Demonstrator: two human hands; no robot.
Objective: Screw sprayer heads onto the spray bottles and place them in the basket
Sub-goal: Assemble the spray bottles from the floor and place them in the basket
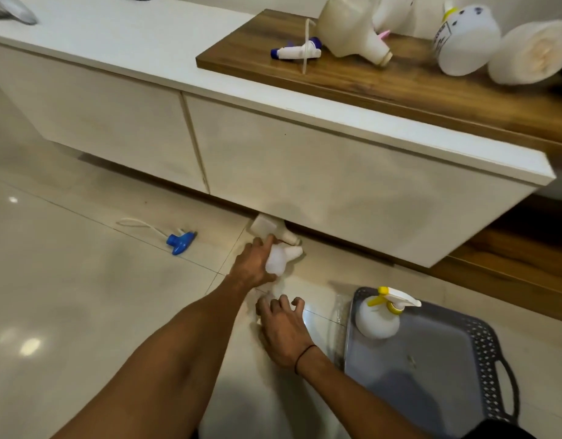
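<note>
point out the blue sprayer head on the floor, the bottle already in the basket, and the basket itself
blue sprayer head [180,242], head view, on its blue body
bottle in the basket [377,321], head view, on its round white belly
basket [490,350], head view, on its perforated right wall

A basket [437,369] was set on the floor [83,296] at the lower right, with one assembled spray bottle [379,320] standing in its near-left corner. Left of the basket, two bottles were found at the foot of the cabinet [336,182]: one [270,228] lying against its base, the other [281,259] just in front of it. A loose sprayer head [180,242] lay on the floor further left. On the counter [400,83] above, another sprayer head [297,52] lay left of several tipped bottles [352,30].
</note>
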